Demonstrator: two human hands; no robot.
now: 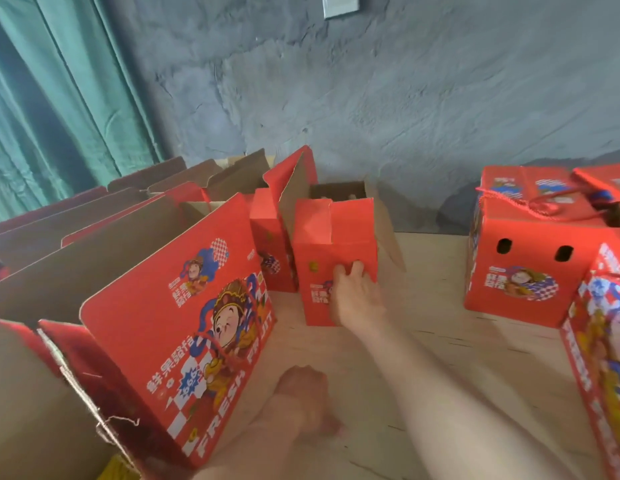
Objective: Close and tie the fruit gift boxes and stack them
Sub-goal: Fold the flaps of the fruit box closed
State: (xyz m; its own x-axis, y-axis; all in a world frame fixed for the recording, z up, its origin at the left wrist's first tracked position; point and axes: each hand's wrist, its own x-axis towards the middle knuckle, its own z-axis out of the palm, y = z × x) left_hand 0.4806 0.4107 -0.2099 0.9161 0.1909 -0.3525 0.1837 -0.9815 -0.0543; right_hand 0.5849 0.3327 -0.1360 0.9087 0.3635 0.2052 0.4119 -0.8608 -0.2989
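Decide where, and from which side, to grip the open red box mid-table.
Take the open red box by its narrow near end wall, from the front, where the right hand touches. That wall is flat and faces the person; the raised flaps look floppy, and another box crowds its left.

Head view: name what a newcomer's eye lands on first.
Bright red gift boxes dominate: a large open box with a cartoon figure stands near left, and a tied box with red cord sits far right. The right hand touches the front of the middle box, its flaps up, on the pale table.
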